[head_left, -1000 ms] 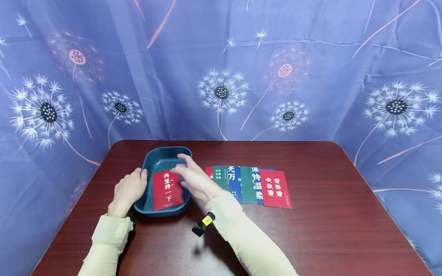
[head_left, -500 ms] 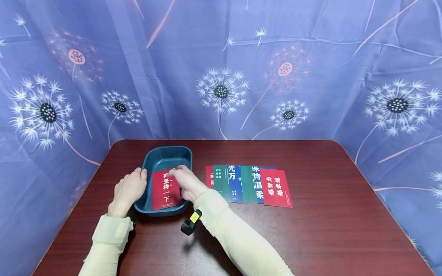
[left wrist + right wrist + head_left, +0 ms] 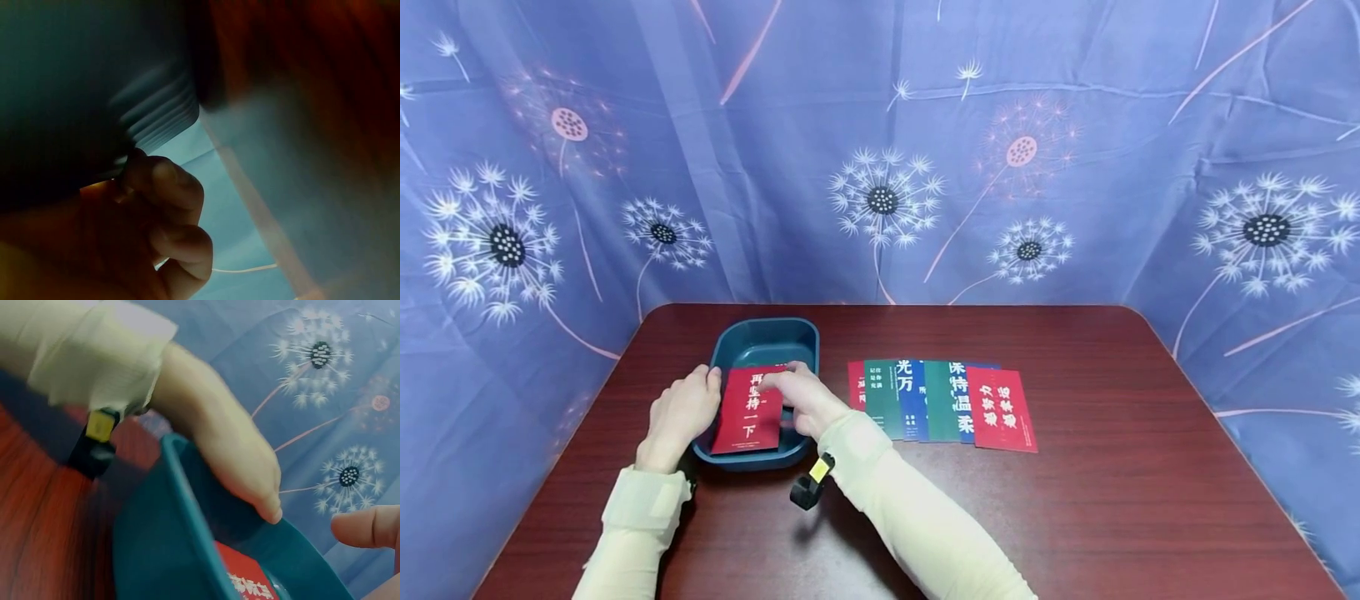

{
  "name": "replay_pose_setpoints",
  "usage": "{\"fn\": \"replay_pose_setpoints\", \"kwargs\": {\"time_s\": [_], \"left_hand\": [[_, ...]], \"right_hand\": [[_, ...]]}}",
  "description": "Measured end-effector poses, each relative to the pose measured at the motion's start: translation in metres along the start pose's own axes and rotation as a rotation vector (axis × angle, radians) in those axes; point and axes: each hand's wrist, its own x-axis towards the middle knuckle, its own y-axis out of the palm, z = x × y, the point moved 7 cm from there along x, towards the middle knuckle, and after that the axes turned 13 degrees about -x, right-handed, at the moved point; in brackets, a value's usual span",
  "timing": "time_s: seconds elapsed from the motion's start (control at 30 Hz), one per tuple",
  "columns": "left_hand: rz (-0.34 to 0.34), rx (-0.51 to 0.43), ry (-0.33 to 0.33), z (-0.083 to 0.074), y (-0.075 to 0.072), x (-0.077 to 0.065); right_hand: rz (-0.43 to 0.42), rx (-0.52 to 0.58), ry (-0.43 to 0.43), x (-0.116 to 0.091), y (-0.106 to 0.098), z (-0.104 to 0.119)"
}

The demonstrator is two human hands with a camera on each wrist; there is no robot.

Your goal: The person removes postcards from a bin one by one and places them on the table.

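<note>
A dark teal plastic basin (image 3: 797,333) stands on the left part of the table. My left hand (image 3: 681,412) grips its left rim; the left wrist view shows curled fingers (image 3: 178,187) against the dark wall. A red card (image 3: 748,429) with white characters lies in the basin, its lower left corner near the rim. Reaching in from the right, my right hand (image 3: 808,400) has its index finger extended over the card's upper right part. In the right wrist view, the right thumb (image 3: 362,526) is straight and apart from the card; the other fingertips are mostly hidden.
Right of the basin, several overlapping cards lie fanned on the table, among them a green card (image 3: 883,400) and, rightmost, a red card (image 3: 1003,408). A blue dandelion-print curtain (image 3: 880,108) surrounds the brown wooden table (image 3: 1112,500).
My right hand has moved left and down into the basin. The red card has shifted left and turned slightly. My left hand has stayed on the rim.
</note>
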Motion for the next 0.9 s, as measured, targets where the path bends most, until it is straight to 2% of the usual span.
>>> {"fn": "replay_pose_setpoints", "kwargs": {"time_s": [0.13, 0.37, 0.53, 0.8, 0.9], "left_hand": [[0.004, 0.002, 0.004, 0.000, 0.001, 0.000], [0.004, -0.003, 0.006, 0.000, 0.000, -0.001], [0.000, -0.004, 0.009, 0.000, -0.001, -0.001], [0.024, -0.009, -0.006, 0.002, 0.000, -0.001], [0.020, -0.008, -0.006, 0.002, -0.001, 0.000]], "right_hand": [[-0.033, -0.051, -0.026, -0.001, -0.002, 0.002], [0.046, -0.218, -0.068, 0.000, 0.009, 0.001], [-0.011, -0.373, -0.143, -0.001, 0.014, 0.003], [-0.090, -0.473, -0.227, -0.007, 0.015, 0.004], [-0.115, -0.543, -0.262, -0.011, 0.015, 0.007]]}}
